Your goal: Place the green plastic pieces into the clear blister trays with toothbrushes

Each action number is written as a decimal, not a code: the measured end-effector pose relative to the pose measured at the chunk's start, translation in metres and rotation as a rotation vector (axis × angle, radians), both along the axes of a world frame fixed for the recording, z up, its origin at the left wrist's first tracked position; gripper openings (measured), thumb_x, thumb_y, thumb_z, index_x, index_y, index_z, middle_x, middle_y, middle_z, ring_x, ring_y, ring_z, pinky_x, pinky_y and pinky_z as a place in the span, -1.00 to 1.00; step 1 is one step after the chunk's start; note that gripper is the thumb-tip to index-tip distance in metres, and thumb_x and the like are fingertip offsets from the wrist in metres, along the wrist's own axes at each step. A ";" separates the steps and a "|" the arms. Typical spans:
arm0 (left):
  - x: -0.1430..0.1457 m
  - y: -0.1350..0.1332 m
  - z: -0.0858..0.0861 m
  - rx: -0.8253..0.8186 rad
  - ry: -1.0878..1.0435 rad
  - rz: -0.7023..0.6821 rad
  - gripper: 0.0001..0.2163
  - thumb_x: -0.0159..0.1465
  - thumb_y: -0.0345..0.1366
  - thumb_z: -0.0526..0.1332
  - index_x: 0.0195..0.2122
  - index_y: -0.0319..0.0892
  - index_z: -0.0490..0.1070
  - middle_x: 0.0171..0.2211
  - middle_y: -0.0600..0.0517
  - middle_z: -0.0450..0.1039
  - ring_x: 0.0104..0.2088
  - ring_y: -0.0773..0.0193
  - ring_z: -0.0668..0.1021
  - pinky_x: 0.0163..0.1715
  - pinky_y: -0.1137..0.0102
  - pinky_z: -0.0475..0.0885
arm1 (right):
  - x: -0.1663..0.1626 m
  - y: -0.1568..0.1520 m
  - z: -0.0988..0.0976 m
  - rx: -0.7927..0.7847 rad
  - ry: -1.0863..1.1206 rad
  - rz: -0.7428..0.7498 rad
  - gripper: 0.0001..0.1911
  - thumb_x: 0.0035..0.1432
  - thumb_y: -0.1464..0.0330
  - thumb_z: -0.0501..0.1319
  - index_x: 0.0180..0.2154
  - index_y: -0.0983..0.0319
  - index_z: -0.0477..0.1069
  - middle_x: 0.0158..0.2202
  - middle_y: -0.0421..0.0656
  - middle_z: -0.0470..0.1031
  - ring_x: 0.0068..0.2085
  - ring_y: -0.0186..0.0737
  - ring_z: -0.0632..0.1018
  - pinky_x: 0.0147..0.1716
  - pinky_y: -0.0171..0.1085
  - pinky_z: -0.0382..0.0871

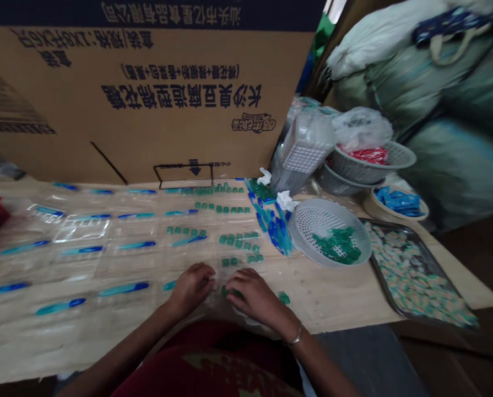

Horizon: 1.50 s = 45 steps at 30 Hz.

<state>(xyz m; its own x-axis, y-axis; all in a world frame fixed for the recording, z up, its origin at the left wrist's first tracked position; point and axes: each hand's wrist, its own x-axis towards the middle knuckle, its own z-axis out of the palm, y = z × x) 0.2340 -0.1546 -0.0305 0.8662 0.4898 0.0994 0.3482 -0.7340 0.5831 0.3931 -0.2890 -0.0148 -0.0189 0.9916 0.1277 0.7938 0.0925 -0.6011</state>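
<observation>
Left hand (192, 285): middle of the near edge of the desk (332, 292); fingers curled down onto a clear sleeve (213, 302); grip cannot be told, fingertips hidden.
Right hand (252, 295): just beside the left; fingers bent over green pieces (226, 290); pinched or only pressing, cannot tell.
Step in hand: judged as setting green pieces at the sleeve.
Next move calls for: fine fingertip work, as the pieces are small.
Blue sticks (124, 288): in sleeves, in rows toward the left edge.
White colander (312, 220): right of the rows, holding more green pieces.
Metal tray (384, 274): near right corner.
</observation>
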 end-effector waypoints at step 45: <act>0.031 0.003 0.017 -0.429 -0.258 0.193 -0.79 0.06 -0.13 0.21 -0.42 -0.17 0.47 -0.48 0.04 0.53 -0.47 0.24 0.55 -0.46 0.44 0.46 | 0.248 -0.091 0.004 -0.272 -0.256 -1.065 -0.82 0.01 0.50 0.15 -0.37 0.25 0.52 -0.33 -0.06 0.56 -0.24 -0.09 0.53 -0.28 -0.27 0.31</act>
<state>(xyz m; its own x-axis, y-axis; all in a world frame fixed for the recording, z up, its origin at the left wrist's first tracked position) 0.2654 -0.1515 -0.0133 0.7303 0.6811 0.0531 0.2588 -0.3477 0.9012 0.6410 -0.3795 -0.0104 0.8585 0.5125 0.0188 0.4930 -0.8145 -0.3059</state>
